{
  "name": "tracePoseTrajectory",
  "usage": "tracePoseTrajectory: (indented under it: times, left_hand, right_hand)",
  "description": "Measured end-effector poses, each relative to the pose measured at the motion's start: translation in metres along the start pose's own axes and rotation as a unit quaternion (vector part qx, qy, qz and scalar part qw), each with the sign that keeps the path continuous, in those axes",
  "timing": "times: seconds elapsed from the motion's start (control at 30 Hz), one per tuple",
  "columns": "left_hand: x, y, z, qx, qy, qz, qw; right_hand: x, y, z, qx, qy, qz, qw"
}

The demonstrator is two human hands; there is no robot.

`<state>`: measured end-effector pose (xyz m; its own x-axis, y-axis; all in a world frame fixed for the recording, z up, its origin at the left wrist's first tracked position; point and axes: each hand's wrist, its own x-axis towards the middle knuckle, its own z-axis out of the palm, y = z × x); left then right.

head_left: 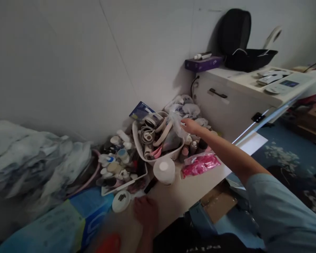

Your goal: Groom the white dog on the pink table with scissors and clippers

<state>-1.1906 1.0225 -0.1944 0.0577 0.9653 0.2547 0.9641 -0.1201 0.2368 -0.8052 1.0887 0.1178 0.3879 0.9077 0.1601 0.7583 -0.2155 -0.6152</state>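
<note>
My right hand (191,126) reaches over the table with its fingers closed on a clear plastic bag (177,123). Below the bag stands a white basket (139,149) full of coiled cords, curved white pieces and a pink item. My left hand (146,210) is low on the tabletop (181,195), dim and smeared, so its fingers are hard to make out. Close to it are a small round white dish (121,201) with dark bits inside and a white roll (164,170). A pink plastic packet (201,164) lies under my right forearm.
Left of the basket, a white tray (125,186) holds several bottles and jars. Crumpled plastic sheeting (37,154) is piled further left, above a blue bag (55,221). A white cabinet (226,96) at the right carries a purple box (203,64) and an open black case (249,59).
</note>
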Motion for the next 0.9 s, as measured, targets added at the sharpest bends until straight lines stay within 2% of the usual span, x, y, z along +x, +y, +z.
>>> tracePoseTrajectory:
  times: [0.13, 0.3, 0.43, 0.53, 0.6, 0.67, 0.73, 0.8, 0.83, 0.9]
  left_hand:
    - [-0.001, -0.004, 0.010, 0.014, 0.012, 0.003, 1.000]
    - [0.001, -0.008, 0.012, 0.021, 0.011, 0.005, 1.000]
    - [0.001, -0.006, 0.010, 0.018, 0.006, 0.006, 1.000]
    - [0.002, -0.007, 0.009, 0.023, 0.005, 0.011, 1.000]
    - [0.002, -0.008, 0.009, 0.023, 0.008, 0.011, 1.000]
    - [0.001, -0.006, 0.009, 0.023, 0.013, 0.008, 1.000]
    - [0.000, -0.003, 0.008, 0.021, 0.017, 0.000, 1.000]
    - [-0.001, 0.000, 0.007, 0.010, 0.016, -0.012, 1.000]
    - [-0.001, 0.001, 0.007, 0.001, 0.014, -0.019, 1.000]
    - [0.000, -0.001, 0.006, -0.024, 0.004, -0.032, 0.999]
  right_hand:
    - [0.035, 0.018, 0.006, -0.039, 0.051, -0.027, 0.998]
    - [0.077, 0.028, 0.014, 0.081, 0.086, 0.054, 0.991]
    - [0.093, 0.033, -0.010, 0.130, 0.128, 0.089, 0.979]
    - [0.080, 0.038, -0.038, 0.228, 0.151, 0.094, 0.957]
    - [0.056, 0.041, -0.045, 0.247, 0.116, 0.045, 0.961]
    - [0.025, 0.038, -0.036, 0.165, 0.057, -0.039, 0.984]
    - [0.002, 0.029, -0.017, 0.020, 0.019, -0.102, 0.994]
    - [-0.008, 0.014, 0.000, -0.088, 0.021, -0.103, 0.991]
    - [-0.008, 0.005, 0.003, -0.099, 0.034, -0.087, 0.991]
    - [-0.004, -0.012, -0.001, -0.037, 0.081, -0.053, 0.995]
